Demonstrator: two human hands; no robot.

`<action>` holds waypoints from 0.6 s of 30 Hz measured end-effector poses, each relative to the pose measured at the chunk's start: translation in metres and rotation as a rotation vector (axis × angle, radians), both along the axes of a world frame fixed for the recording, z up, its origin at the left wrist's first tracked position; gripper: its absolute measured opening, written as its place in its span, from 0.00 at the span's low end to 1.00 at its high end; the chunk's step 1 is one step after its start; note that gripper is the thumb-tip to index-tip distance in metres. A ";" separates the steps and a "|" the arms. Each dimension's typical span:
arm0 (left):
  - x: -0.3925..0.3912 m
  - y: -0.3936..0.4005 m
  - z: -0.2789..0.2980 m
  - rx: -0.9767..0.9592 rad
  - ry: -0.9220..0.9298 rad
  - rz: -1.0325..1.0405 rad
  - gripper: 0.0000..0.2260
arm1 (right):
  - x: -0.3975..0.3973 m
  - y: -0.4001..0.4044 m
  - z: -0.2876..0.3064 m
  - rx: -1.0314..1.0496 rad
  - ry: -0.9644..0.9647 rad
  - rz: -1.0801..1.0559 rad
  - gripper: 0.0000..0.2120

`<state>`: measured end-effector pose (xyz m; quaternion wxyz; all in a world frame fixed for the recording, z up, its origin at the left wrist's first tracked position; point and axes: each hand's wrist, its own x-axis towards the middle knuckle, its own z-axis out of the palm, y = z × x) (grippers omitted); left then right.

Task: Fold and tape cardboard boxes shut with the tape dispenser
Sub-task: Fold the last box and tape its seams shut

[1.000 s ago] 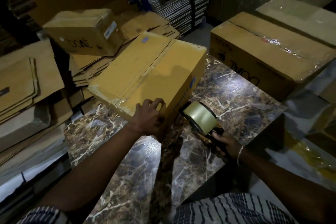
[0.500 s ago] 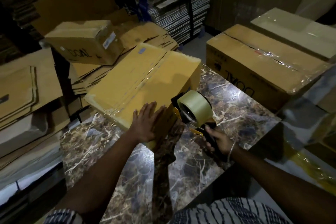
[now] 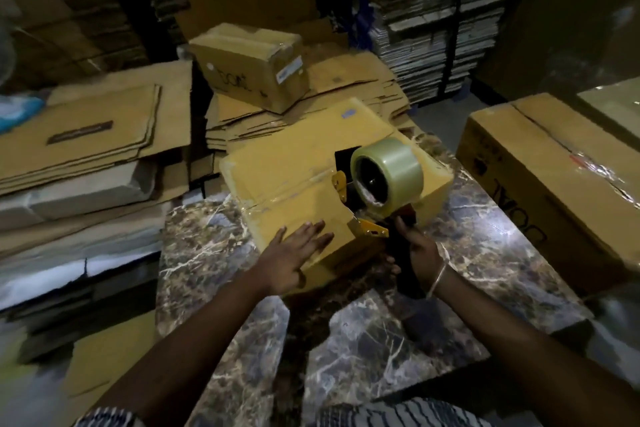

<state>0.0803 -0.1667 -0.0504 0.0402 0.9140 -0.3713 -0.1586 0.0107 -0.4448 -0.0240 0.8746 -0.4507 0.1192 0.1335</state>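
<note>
since a second ago, tape dispenser (image 3: 379,184) lifted from beside the box up onto its near top corner. nearest, left hand (image 3: 294,255) laid flat, fingers straight, pressing the near end of the yellow box (image 3: 304,163); right hand (image 3: 414,246) curled tight round the dispenser's handle. box resting on the marble table (image 3: 485,239), tilted, long axis running away toward the far left, taped seam along it. probably light and stiff, glossy film likely slippery: best steadied with a flat palm near the edge. farther off, another taped carton (image 3: 540,184) at right.
</note>
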 end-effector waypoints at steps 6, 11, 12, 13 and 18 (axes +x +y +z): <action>-0.045 0.052 0.006 -0.039 0.015 -0.011 0.41 | 0.023 0.038 0.018 -0.167 0.069 0.251 0.23; -0.085 0.098 0.013 -0.085 0.016 -0.020 0.35 | 0.022 0.082 0.022 -0.120 0.135 0.384 0.25; -0.093 0.106 0.014 -0.089 0.010 -0.017 0.36 | 0.021 0.090 0.019 -0.115 0.152 0.414 0.26; -0.099 0.113 0.014 -0.102 0.005 -0.010 0.36 | 0.020 0.098 0.018 -0.104 0.169 0.442 0.28; -0.132 0.139 0.001 -0.343 -0.172 0.230 0.25 | 0.017 0.124 0.010 0.005 0.190 0.552 0.28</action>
